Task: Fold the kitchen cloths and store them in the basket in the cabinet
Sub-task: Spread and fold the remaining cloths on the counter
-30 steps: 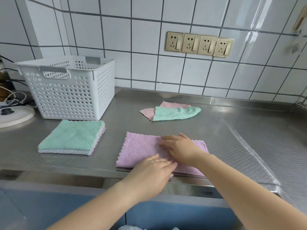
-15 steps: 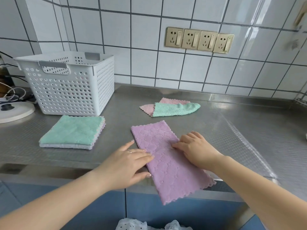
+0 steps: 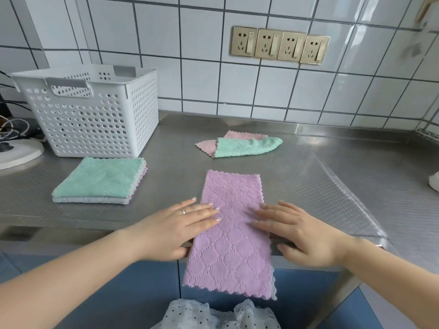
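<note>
White object [image 3: 434, 184] — cropped, right edge

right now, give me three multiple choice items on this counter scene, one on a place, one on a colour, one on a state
1. Where does the white perforated plastic basket stand?
A. on the steel counter, far left
B. inside a cabinet
C. on the floor

2. What colour is the top cloth of the folded stack of kitchen cloths?
A. pink
B. mint green
C. yellow

3. How does the purple quilted cloth lie?
A. crumpled in a ball
B. folded into a long strip, near end hanging over the counter edge
C. inside the basket

Answers: 1 A, it sits on the steel counter by the tiled wall. 2 B, green lies uppermost. 3 B, the left hand and right hand press it flat.
</note>
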The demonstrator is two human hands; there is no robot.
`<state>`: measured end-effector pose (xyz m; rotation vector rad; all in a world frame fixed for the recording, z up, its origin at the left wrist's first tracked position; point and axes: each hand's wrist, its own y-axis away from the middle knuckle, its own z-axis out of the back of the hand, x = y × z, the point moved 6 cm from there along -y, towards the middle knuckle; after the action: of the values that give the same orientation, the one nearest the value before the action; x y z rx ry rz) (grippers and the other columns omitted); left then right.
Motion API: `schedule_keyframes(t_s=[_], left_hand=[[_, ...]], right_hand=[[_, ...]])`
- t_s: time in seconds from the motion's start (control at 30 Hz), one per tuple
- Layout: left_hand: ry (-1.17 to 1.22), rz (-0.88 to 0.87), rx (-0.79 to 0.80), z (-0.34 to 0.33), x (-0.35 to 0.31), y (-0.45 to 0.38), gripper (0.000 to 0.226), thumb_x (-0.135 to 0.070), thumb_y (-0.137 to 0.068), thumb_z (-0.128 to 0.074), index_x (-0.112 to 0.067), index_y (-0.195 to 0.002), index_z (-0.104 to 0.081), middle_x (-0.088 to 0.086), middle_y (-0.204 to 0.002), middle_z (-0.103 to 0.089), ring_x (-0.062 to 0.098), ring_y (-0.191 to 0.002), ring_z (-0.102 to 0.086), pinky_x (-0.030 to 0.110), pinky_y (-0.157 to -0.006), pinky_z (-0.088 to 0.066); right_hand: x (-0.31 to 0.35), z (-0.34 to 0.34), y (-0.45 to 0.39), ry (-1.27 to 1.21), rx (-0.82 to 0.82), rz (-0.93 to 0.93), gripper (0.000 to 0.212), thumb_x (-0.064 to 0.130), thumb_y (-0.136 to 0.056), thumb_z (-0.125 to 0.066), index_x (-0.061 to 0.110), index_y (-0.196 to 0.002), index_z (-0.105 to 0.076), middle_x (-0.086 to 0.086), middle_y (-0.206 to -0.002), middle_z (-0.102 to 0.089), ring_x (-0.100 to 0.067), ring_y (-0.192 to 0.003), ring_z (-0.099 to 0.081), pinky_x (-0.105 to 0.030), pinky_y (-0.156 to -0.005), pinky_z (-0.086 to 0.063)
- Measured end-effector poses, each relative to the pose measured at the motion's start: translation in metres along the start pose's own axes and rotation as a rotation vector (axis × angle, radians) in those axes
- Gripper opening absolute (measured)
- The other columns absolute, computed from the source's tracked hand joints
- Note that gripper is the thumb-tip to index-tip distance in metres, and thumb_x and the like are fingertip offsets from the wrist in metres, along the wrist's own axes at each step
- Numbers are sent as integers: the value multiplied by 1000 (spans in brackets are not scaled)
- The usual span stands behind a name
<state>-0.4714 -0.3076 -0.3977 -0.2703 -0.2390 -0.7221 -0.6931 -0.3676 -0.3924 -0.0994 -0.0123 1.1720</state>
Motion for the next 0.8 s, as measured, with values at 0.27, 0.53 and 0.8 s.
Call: schedule_keyframes(t_s=[0.27, 0.53, 0.8], left_hand=[[145, -84, -77, 1, -11, -9, 76, 9, -64, -61, -9, -137, -48, 5, -142, -47, 18, -131, -44, 37, -106, -39], [961, 568, -308, 4, 36, -23, 49, -26, -94, -53, -24, -141, -38, -18, -131, -53, -4, -113, -46, 21, -86, -41], [1224, 827, -410, -13, 77, -58, 76, -17, -93, -55, -26, -149, -4, -2, -68, -55, 11, -65, -50, 20, -61, -37]], right_hand=[[32, 2, -4, 131, -285, 161, 43, 21, -86, -57, 17, -129, -57, -3, -135, -54, -18, -122, -54, -35, -104, -42], [-21, 14, -30, -780, -608, -642, 26, 27, -95, -47, 9, -77, -50, 4, -66, -49, -4, -61, -38, -22, -58, -33], [-71, 5, -71, -780, -545, -958, 38, 28, -94, -50, 15, -63, -31, 2, -59, -38, -19, -62, -36, -30, -51, -24]])
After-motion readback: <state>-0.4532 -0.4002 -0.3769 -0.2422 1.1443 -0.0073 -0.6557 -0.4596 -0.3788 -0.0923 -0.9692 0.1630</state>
